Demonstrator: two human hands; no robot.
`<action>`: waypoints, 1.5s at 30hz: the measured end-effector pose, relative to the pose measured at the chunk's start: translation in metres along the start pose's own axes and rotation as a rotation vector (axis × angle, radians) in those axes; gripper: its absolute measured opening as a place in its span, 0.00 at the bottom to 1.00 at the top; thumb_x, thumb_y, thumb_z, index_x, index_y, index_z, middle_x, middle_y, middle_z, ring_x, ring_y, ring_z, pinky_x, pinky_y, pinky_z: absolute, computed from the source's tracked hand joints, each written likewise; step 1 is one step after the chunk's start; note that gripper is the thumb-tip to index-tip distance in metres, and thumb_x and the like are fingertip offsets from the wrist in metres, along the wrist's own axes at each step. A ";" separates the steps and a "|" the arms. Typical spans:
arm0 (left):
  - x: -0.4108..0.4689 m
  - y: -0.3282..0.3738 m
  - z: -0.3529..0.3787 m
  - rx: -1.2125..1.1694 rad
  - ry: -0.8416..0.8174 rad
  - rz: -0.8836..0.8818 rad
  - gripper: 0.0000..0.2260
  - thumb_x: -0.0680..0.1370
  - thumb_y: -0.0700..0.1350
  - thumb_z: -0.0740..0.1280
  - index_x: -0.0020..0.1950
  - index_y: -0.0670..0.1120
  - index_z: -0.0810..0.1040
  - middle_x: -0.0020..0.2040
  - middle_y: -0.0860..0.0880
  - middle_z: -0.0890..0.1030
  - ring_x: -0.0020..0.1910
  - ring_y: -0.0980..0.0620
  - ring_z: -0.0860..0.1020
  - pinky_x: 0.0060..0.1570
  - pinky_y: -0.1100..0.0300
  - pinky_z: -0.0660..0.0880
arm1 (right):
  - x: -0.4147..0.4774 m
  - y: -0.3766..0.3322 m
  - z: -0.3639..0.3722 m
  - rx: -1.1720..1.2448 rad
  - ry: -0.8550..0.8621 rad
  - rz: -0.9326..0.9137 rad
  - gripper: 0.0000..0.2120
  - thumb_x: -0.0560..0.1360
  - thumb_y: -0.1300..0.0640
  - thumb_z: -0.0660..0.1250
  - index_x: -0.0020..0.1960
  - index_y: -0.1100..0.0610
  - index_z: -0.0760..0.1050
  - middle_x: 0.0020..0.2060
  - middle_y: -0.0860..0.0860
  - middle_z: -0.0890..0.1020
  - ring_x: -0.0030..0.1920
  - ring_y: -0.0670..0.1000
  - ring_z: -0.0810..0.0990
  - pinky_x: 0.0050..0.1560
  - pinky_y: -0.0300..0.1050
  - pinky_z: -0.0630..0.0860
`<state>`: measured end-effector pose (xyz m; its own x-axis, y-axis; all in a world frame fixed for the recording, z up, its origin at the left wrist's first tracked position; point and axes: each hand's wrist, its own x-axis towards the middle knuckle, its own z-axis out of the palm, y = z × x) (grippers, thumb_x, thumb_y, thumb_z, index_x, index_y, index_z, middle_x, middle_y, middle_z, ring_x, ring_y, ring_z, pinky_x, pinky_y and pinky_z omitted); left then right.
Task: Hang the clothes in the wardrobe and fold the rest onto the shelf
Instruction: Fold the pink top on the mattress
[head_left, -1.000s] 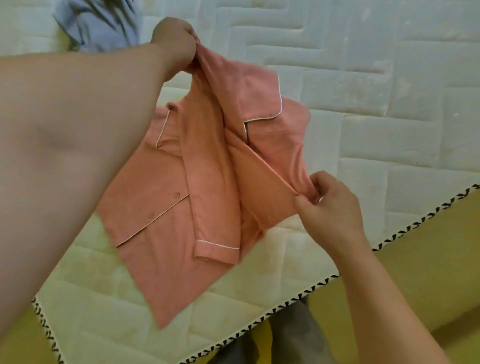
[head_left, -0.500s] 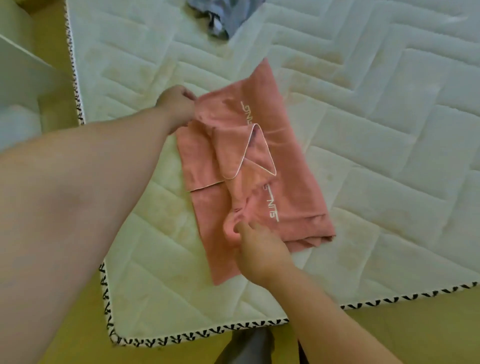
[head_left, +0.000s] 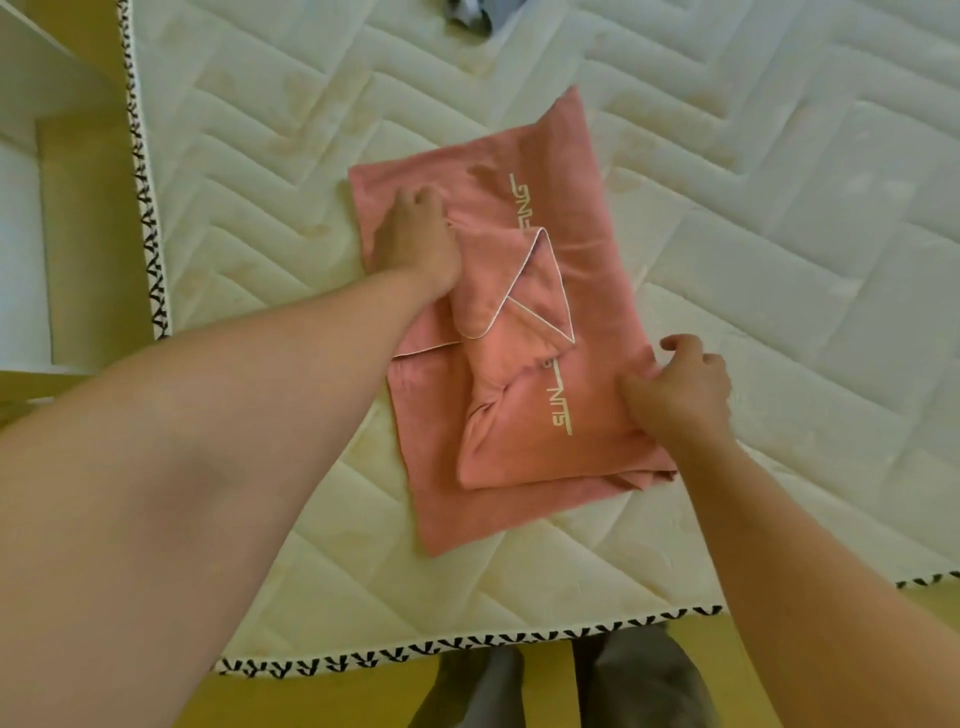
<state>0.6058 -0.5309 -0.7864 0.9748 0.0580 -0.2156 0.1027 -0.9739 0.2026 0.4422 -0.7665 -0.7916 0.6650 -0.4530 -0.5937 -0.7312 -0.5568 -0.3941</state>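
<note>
A pink pyjama top (head_left: 519, 415) lies folded into a long rectangle on a white quilted mattress (head_left: 779, 260), near the corner closest to the person. The cloth is a soft salmon pink and lies in several layers. The lowest layer sticks out toward the near edge of the bed, and a shorter folded layer sits on top of it. A lapel collar (head_left: 519, 291) edged with thin white piping lies across the middle, one pointed flap turned over. A line of the same piping runs out from under it toward the left. A twisted crease bunches just below the collar.

Pale lettering runs lengthwise down the top. The nearer part (head_left: 558, 402) begins "SUN", with a further letter half under the collar. The farther part (head_left: 524, 205) is stylised and partly covered, so I cannot read it with certainty.

The left grip (head_left: 410, 234) rests palm-down on the far left part of the top, fingers stretched out flat and apart, pressing the cloth. The right grip (head_left: 675, 384) is at the top's right edge, thumb on the cloth and fingers curled round the edge, pinching it.

A black-and-white patterned trim (head_left: 415, 657) runs along the mattress border. A grey-blue garment (head_left: 467, 15) lies on the mattress at the far edge of the view. Yellow floor (head_left: 78, 234) and a white furniture panel (head_left: 31, 78) are at the left, and grey trouser legs (head_left: 634, 686) show below.
</note>
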 end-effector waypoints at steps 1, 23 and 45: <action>0.008 0.017 -0.002 0.011 -0.026 0.078 0.15 0.78 0.40 0.61 0.65 0.46 0.71 0.67 0.43 0.69 0.62 0.40 0.75 0.61 0.46 0.72 | 0.004 0.005 -0.006 0.027 -0.073 0.042 0.29 0.72 0.46 0.68 0.70 0.52 0.66 0.63 0.56 0.73 0.61 0.60 0.74 0.61 0.58 0.74; 0.103 0.237 -0.004 0.665 -0.226 0.643 0.12 0.76 0.34 0.61 0.59 0.41 0.72 0.61 0.36 0.75 0.60 0.34 0.75 0.56 0.41 0.72 | 0.090 0.088 -0.115 0.003 -0.168 -0.076 0.07 0.73 0.57 0.65 0.41 0.53 0.66 0.40 0.52 0.76 0.40 0.55 0.74 0.38 0.48 0.68; -0.011 0.031 0.025 0.290 0.042 0.083 0.18 0.74 0.43 0.62 0.64 0.46 0.76 0.70 0.44 0.71 0.64 0.37 0.72 0.62 0.47 0.68 | -0.033 0.062 0.003 -0.229 -0.184 -0.481 0.08 0.76 0.51 0.65 0.49 0.56 0.72 0.47 0.52 0.74 0.46 0.58 0.77 0.37 0.49 0.73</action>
<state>0.5936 -0.5672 -0.8017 0.9854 -0.0208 -0.1688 -0.0322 -0.9974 -0.0647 0.3747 -0.7840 -0.7980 0.8630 0.0065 -0.5052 -0.2869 -0.8168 -0.5005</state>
